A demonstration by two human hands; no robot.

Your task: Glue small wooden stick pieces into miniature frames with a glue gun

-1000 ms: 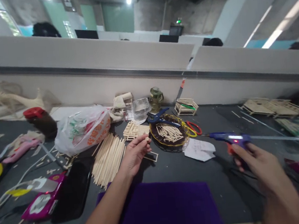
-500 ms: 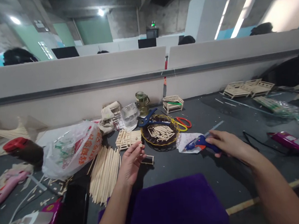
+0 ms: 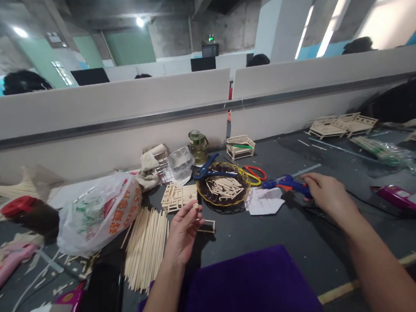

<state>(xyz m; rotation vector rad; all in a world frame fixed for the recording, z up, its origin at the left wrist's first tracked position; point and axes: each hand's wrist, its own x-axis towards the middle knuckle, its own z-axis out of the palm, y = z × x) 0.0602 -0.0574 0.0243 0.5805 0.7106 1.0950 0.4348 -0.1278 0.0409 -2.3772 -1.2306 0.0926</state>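
Note:
My left hand (image 3: pixel 184 229) pinches a small pale wooden piece (image 3: pixel 196 206) between thumb and fingertips; its exact shape is too small to make out. In my right hand (image 3: pixel 328 198) is the handle of a blue hot glue gun (image 3: pixel 286 184) with an orange trigger, its nozzle pointing left. A clear glue stick (image 3: pixel 307 170) pokes out of its back end. Below the gun lies a creased white paper (image 3: pixel 266 202). A small wooden frame (image 3: pixel 208 226) rests just right of my left hand, and a flat wooden lattice assembly (image 3: pixel 175 197) lies behind it.
A yellow-rimmed basket (image 3: pixel 202 198) holds short sticks, with blue pliers (image 3: pixel 209 165) on its edge. Long sticks (image 3: pixel 145 250) and a plastic bag (image 3: pixel 96 216) are at left. Red-and-yellow-handled scissors (image 3: pixel 257 173) lie behind the paper. Purple cloth (image 3: pixel 250 289) covers the front.
My right hand has moved the glue gun slightly right and away from me, uncovering more of the paper. My left hand stays nearly in place with the small wooden piece.

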